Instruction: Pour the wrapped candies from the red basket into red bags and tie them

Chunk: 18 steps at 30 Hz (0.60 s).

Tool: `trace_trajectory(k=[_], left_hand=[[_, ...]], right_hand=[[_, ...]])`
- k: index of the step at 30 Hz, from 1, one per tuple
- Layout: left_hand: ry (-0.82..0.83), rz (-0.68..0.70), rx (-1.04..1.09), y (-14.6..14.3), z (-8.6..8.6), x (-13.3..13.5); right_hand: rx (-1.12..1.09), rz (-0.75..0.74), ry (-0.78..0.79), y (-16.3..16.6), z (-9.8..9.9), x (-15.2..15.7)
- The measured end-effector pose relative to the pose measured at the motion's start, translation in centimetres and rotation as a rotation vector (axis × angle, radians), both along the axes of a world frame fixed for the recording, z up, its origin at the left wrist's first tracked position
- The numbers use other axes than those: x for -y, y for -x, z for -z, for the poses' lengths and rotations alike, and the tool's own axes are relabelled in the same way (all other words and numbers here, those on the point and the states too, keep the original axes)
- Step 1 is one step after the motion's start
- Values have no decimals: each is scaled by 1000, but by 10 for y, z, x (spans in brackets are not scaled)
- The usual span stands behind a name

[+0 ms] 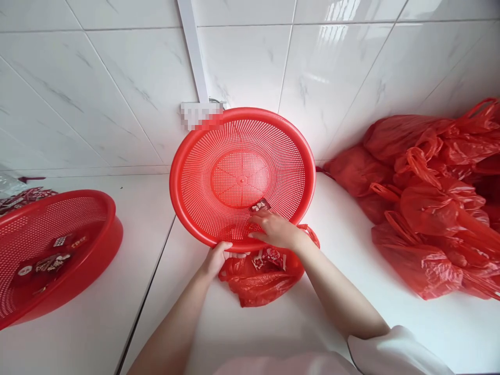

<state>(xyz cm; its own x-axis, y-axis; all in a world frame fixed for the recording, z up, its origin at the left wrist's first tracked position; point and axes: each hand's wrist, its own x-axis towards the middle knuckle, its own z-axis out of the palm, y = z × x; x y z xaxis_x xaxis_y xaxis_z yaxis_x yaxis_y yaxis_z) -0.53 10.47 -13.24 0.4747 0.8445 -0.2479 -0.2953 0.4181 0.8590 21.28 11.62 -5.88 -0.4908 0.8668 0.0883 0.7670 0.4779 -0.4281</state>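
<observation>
A round red plastic colander basket (242, 179) is tipped up on its side, its perforated inside facing me. My left hand (219, 258) grips its lower rim, thumb on top and fingers underneath. Inside the lower part reaches my right hand (273, 229), fingers stretched out and apart. Just beyond its fingers lies a small dark red packet (260, 204) with pale print; whether they touch it is hard to tell. Below the rim sits an open red plastic bag (261, 286) holding red-and-white printed packets (273, 257). The right forearm partly covers the bag.
Another red basket (113, 234) stands at the left with several dark packets (50, 263) inside. Several filled red plastic bags (433, 208) are heaped at the right. A tiled wall (242, 57) rises behind the white table (336, 260), which has a dark seam (150, 291).
</observation>
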Motion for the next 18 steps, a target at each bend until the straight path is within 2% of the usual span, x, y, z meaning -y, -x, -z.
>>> trace_trajectory(k=[3,9,13,18], left_hand=[[8,-25,-13,0,0,0],[52,-43,-23,-1,0,-1],[49,-58,-30,-1,0,-2],[69,-82,-7,0,-2,-2]], right_hand=[[56,-46,72,1,3,1],[111,10,32,2,4,-1],[77,-82,32,6,2,0],[-22,-49,90,3,-3,3]])
